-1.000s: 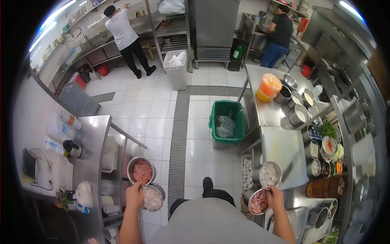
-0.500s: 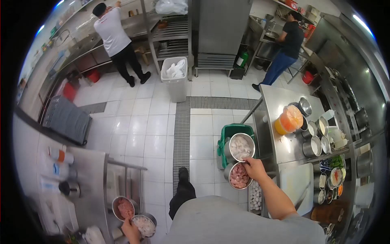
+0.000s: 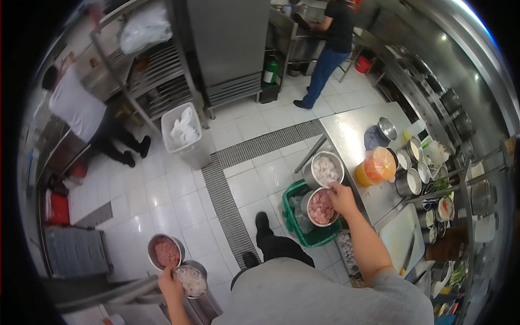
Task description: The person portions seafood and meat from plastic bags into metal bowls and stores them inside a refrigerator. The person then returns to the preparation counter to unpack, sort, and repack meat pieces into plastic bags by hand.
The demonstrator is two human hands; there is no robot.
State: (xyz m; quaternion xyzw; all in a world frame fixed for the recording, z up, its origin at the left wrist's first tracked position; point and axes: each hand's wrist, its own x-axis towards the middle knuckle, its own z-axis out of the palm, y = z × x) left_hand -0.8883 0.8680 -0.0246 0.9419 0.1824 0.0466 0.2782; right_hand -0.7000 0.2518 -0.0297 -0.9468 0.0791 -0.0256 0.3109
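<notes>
My left hand (image 3: 170, 284) grips two steel containers side by side by their touching rims. One has ground red meat (image 3: 166, 252) in it, the other pale chopped pieces (image 3: 190, 280). Out to the right, my right hand (image 3: 342, 198) pinches the rims of two more steel containers. The farther one holds whitish pieces (image 3: 326, 170), the nearer one pink meat chunks (image 3: 322, 207). Below this pair is a green-lined bin (image 3: 317, 239), partly hidden by them.
A steel table (image 3: 352, 130) at right bears an orange tub (image 3: 376, 166), bowls and a cutting board (image 3: 398, 233) with a knife. A white bin (image 3: 182, 142) stands ahead. One person (image 3: 81, 108) is at far left, another (image 3: 337, 38) at the back.
The view has turned rightward and moved forward past the left table. Both hands still hold their container pairs. The right pair has moved from beside the cutting board to over the green-lined bin.
</notes>
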